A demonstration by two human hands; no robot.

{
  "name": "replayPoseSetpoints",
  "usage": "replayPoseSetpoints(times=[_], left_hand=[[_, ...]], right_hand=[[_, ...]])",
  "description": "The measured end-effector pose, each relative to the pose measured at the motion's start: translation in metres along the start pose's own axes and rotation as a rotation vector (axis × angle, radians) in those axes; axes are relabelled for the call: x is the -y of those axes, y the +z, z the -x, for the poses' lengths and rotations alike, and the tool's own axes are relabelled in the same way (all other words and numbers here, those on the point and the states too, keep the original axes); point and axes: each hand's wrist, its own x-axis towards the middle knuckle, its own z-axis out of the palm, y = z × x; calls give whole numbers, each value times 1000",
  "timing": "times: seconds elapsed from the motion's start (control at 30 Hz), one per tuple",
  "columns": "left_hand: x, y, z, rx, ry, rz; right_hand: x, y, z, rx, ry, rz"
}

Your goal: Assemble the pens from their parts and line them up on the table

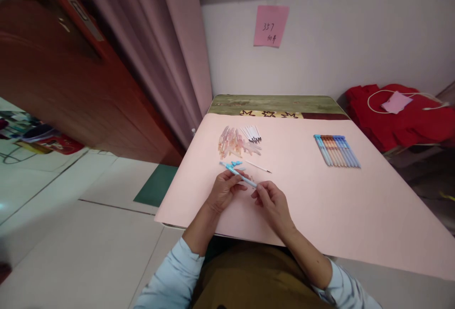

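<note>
Between my two hands a light blue pen (232, 170) is held slantwise above the pink sheet. My left hand (224, 189) is closed around its upper part, near the blue clip end. The fingers of my right hand (270, 200) pinch the paler lower end. Just beyond lie small blue pen parts (236, 163) and a single white refill (259, 166) with a dark tip. Farther back sit a pile of pinkish, clear pen barrels (231, 143) and a bundle of white refills (251, 133) with black ends.
At the right, a neat row of pens (337, 151) in blue and brown lies on the pink sheet (298, 219). Red cloth (398, 124) with a white cable is piled beyond the table's right edge. A curtain (177, 39) and a brown door (117, 105) stand left.
</note>
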Motion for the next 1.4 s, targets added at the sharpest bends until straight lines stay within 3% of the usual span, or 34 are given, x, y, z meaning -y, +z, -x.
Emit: replayPoseSetpoints(times=[0.27, 0.53, 0.9, 1.13, 1.4], left_hand=[[1, 0, 2, 22, -35, 22], [4, -1, 0, -30, -5, 9], [2, 1, 4, 38, -17, -25], [3, 3, 4, 7, 5, -26], [2, 2, 4, 28, 3, -48]], right_hand=[[1, 6, -1, 78, 225, -162], [-4, 2, 1, 21, 22, -92], [-2, 3, 3, 81, 228, -209], [-3, 3, 3, 48, 66, -156], [-3, 2, 5, 138, 159, -155]])
